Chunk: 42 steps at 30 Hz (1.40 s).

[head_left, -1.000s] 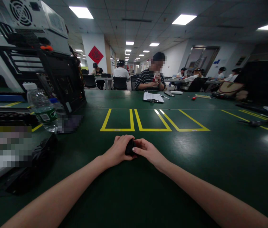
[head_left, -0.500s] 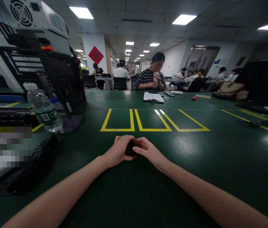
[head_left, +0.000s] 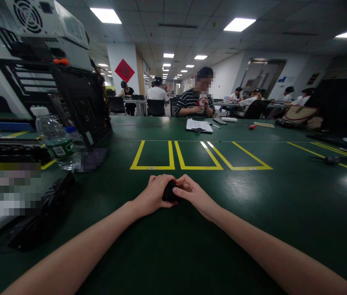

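A small black object (head_left: 169, 191) is between my two hands, low over the green table (head_left: 173, 254); its exact kind cannot be made out. My left hand (head_left: 153, 192) wraps round its left side, the fingers over the top and the thumb below. From the right, my right hand (head_left: 193, 192) touches it with the thumb and bent fingers pressed against its edge. Much of the object is hidden by the fingers. Just beyond the hands, yellow tape outlines (head_left: 151, 167) mark the table.
At left stand a computer case (head_left: 81, 102) with a power supply (head_left: 47, 24), a water bottle (head_left: 55, 141) and a dark tangled bundle (head_left: 50, 200). A clipboard (head_left: 198, 125) lies at the far side, before a seated person (head_left: 193, 100). Dark tools (head_left: 335, 159) are at right.
My right hand's fingers have shifted slightly up at the black object's right edge. The left hand keeps its hold, almost still.
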Available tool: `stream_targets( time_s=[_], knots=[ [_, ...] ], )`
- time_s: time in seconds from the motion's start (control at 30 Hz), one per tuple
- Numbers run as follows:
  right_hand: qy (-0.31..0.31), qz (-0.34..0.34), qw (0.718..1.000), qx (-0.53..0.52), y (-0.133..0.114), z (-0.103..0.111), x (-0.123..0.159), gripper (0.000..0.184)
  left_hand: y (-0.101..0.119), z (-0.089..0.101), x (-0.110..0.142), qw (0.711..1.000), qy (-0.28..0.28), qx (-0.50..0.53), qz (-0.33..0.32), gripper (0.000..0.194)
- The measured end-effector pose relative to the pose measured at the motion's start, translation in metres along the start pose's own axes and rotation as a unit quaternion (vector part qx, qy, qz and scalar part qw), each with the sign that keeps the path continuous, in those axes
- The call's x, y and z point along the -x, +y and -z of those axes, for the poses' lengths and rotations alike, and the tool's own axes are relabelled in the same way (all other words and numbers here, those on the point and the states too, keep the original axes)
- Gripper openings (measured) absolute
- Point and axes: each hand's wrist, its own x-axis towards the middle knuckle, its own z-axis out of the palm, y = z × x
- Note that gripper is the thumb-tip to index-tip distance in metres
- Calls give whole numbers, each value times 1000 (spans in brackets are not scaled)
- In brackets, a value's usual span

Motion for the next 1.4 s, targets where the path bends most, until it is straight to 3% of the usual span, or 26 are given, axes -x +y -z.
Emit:
stream_targets(
  time_s=[0.2, 0.43, 0.63, 0.83, 1.1, 1.23, 1.4],
  knots=[
    [13, -23, 1000, 4, 2, 0, -2, 27, -2, -1, 0, 1000, 6, -1, 11, 54],
    [-39, -3, 999, -17, -1, 3, 1, 35, -4, -5, 0, 1000, 16, 3, 10, 54],
    [4, 18, 1000, -9, 3, -1, -2, 22, -7, -9, -1, 999, 33, -10, 1, 56],
    [21, -20, 999, 20, 6, 0, -3, 30, -7, -9, -1, 1000, 24, -12, 2, 55],
    [-26, -2, 1000, 6, 0, 2, 0, 33, 1, 1, 0, 1000, -3, -1, 12, 49],
    [-2, -3, 1000, 9, -2, 0, 1, 23, 4, 4, 0, 1000, -6, 2, 16, 50],
    [17, -22, 1000, 13, 2, -1, -1, 29, 2, 2, 0, 1000, -4, -2, 16, 50]
  ],
)
